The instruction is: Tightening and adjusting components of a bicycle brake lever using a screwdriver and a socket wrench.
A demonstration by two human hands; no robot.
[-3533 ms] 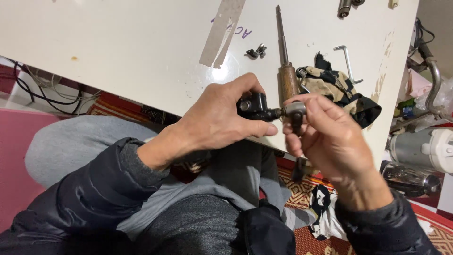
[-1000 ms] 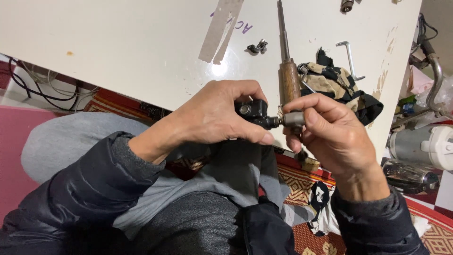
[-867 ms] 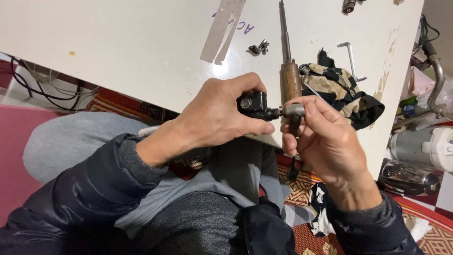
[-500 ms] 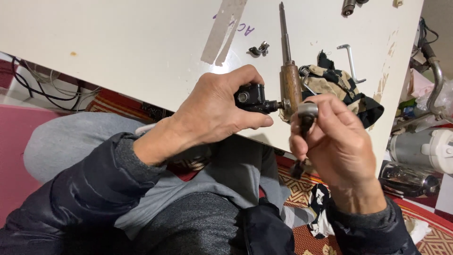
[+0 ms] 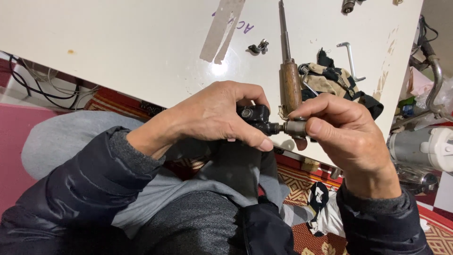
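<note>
At nine o'clock in the view, black cables (image 5: 28, 87) lie on the floor past the table's edge. The white table (image 5: 118, 42) fills the top of the view, and a strip of tape (image 5: 222, 30) is stuck to it at about eleven o'clock.

Below the table's near edge, just left of centre, the left hand (image 5: 212, 115) is curled around a small black metal part (image 5: 255, 115). Its fingers are closed over the part's top and the thumb presses under it, so only the part's right end shows. The part is held in the air above the person's lap, off the table.

At twelve o'clock from that hand, two small dark screws (image 5: 258, 46) lie on the table. Just to their right lies a screwdriver (image 5: 289, 71) with a wooden handle, its shaft pointing to twelve o'clock.

A thin stem joins the black part to a short grey metal sleeve (image 5: 295, 127) at its three o'clock side. The right hand (image 5: 349, 137) pinches this sleeve, thumb and forefinger shut on it.

At one o'clock from the right hand, a tan and black glove (image 5: 330, 82) lies crumpled on the table, with a bent hex key (image 5: 350, 59) just beside it. At the far right stands a white and grey machine (image 5: 424, 146).
</note>
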